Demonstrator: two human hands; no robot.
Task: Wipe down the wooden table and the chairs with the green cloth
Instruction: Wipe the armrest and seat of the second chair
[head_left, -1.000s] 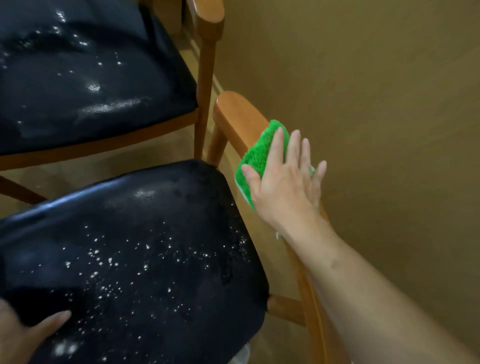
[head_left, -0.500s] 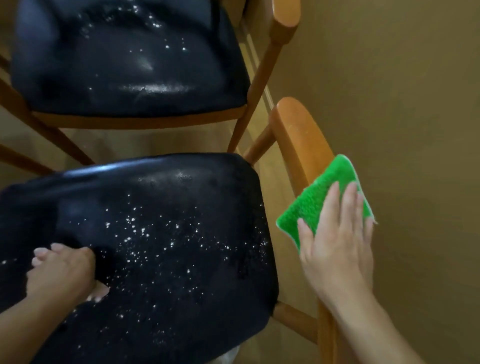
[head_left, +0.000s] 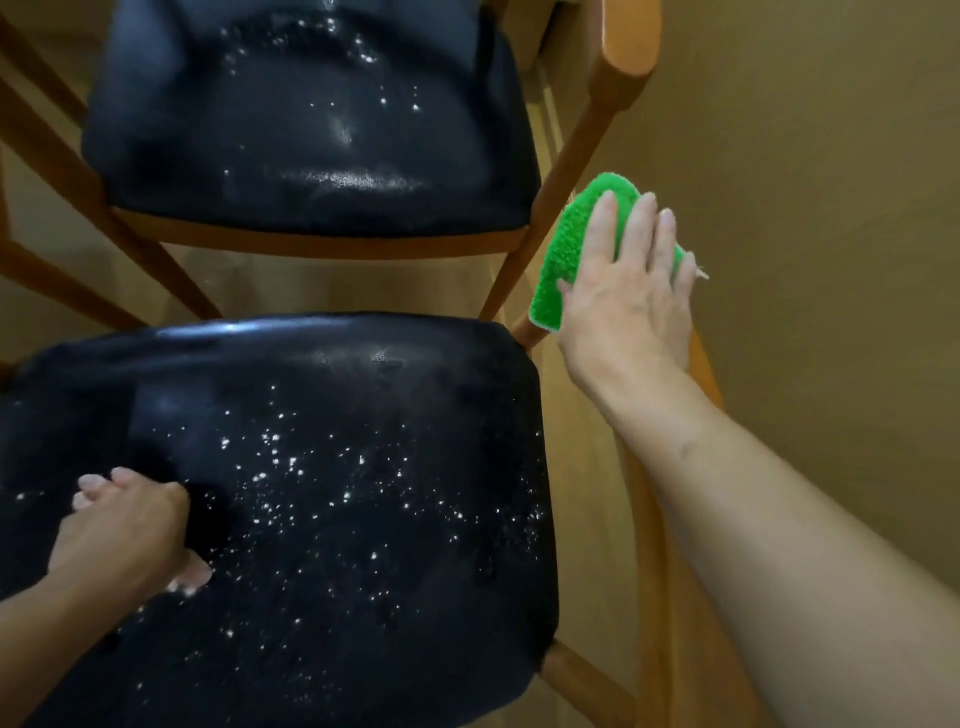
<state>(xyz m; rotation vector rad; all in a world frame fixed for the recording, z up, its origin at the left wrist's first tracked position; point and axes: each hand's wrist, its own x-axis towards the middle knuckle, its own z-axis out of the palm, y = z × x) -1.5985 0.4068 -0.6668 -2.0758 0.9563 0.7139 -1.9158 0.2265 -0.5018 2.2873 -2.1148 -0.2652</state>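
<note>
The green cloth lies over the far end of the near chair's wooden top rail, which runs along the right side. My right hand presses flat on the cloth, fingers straight and spread. The near chair's black seat is speckled with white crumbs. My left hand rests on the seat's left part and holds nothing. No table is in view.
A second chair with a black, speckled seat stands just beyond, its wooden rail at the top right. A tan wall runs close along the right. Light floor shows between the chairs.
My right hand has slid the cloth forward along the rail to its far end. My left hand stays planted on the seat, and the view has shifted.
</note>
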